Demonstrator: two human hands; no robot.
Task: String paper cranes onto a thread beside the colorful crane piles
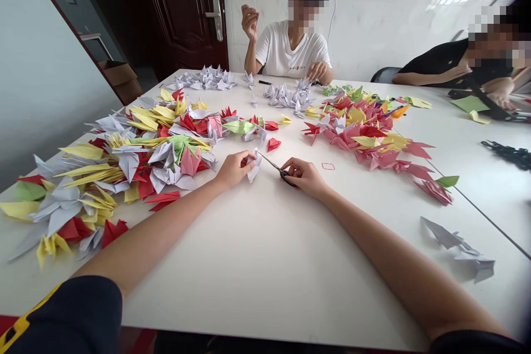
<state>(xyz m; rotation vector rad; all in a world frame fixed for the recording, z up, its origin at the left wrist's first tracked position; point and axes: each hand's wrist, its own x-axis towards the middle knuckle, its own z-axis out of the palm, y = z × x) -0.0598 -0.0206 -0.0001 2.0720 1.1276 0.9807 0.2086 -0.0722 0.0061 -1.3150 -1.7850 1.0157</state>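
Over the middle of the white table, my left hand point(235, 169) pinches a white folded paper crane point(254, 170). My right hand point(306, 177) is closed round the dark handles of a pair of scissors point(271, 163). The blades point left and their tips reach the paper by my left fingers; whether they touch it I cannot tell. Just beyond lies a small red folded paper point(273, 145). Left of my left hand spreads a large heap of folded paper cranes point(141, 149) in white, yellow, red and green.
Another heap of cranes point(365, 127), mostly pink and red, lies to the right. White cranes point(207, 78) sit at the far edge. A person in a white shirt point(292, 47) sits opposite, another in black point(440, 61) at the right. Black cord point(508, 155) and grey folded paper point(460, 249) lie rightward.
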